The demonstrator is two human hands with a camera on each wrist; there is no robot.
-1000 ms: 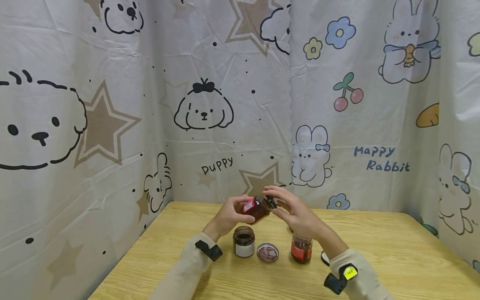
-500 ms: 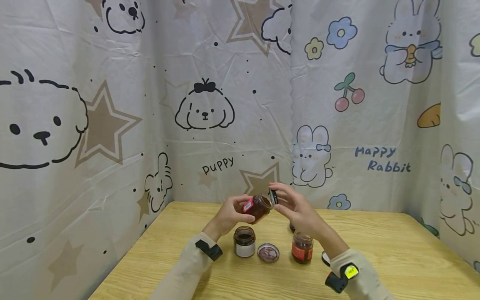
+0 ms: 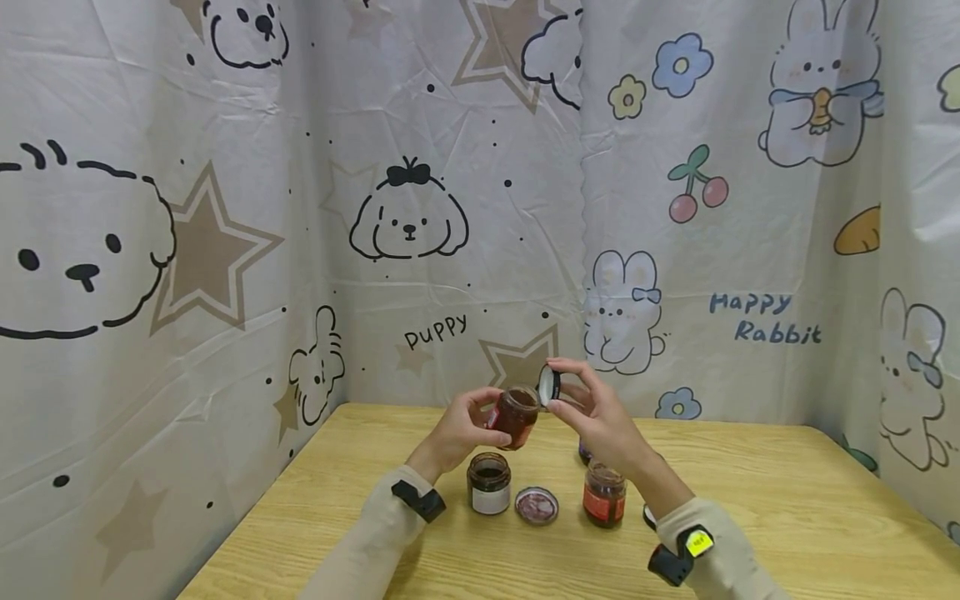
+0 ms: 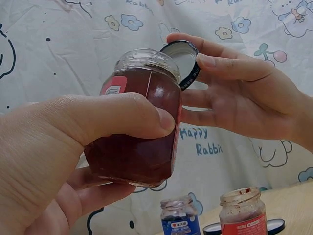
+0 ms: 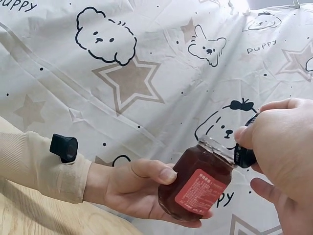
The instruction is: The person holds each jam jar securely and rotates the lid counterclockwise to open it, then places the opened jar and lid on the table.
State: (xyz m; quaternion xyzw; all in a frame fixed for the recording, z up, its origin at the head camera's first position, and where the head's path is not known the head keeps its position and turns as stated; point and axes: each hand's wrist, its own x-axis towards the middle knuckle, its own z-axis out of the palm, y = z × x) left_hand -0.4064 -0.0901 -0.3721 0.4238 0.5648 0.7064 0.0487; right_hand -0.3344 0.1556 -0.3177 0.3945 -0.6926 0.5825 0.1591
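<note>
My left hand (image 3: 459, 429) grips a glass jar of dark red jam (image 3: 516, 418) above the table, thumb across its front. The jar's mouth is uncovered and it leans slightly to the right; a red label (image 5: 200, 191) shows in the right wrist view. By its rim, my right hand (image 3: 600, 417) pinches a black screw lid (image 3: 550, 384) between thumb and fingers, its pale inside turned toward the jar. In the left wrist view the lid (image 4: 182, 61) overlaps the jar's rim; whether they touch I cannot tell.
On the wooden table (image 3: 337, 517) stand an uncovered jar with a white label (image 3: 489, 485), an uncovered red-labelled jar (image 3: 603, 496) and a blue-labelled jar (image 4: 180, 218). A patterned lid (image 3: 536, 505) lies between the first two. Another lid (image 3: 649, 517) is partly behind my right arm. Printed curtains surround the table.
My right hand has lifted the black lid off the jar's mouth, up and to the right, turning its inside into view. The jar has tipped more upright in my left hand.
</note>
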